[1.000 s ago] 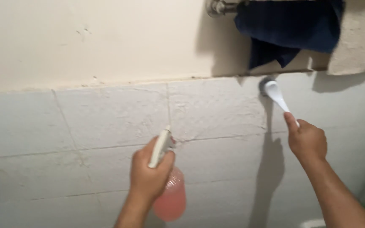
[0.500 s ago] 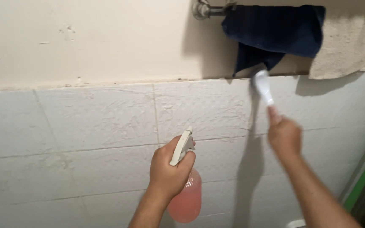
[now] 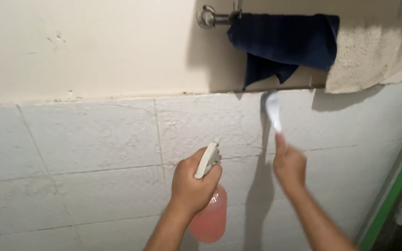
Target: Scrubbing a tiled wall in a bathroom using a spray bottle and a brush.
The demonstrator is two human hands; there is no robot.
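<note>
Item: left hand (image 3: pixel 192 185), closed around the neck of a spray bottle (image 3: pixel 209 211) with a white trigger head (image 3: pixel 208 160); nozzle faces the tiled wall (image 3: pixel 94 139). The bottle is clear plastic and holds pink liquid, seemingly well filled, though the hand hides the upper part of the body.

Item: right hand (image 3: pixel 288 163), gripping the handle of a white scrub brush (image 3: pixel 272 109), index finger laid along it. The brush head presses against the top row of tiles, just under the seam where tile meets the painted wall (image 3: pixel 94 46). Hand and brush are blurred (in motion, by the look of it).

Item: dark blue cloth (image 3: pixel 282 44) and a pale beige towel (image 3: pixel 366 53), both draped over a metal rail (image 3: pixel 210 17) directly above the brush.

Risks, as I judge them: the brush head sits close under the hanging corner of the blue cloth, so an upward stroke could snag it or smear grime on it. A squeeze of the trigger at this angle could wet the right forearm rather than the tile. Rough, cracked tile faces may catch the bristles and flick droplets back.
</note>
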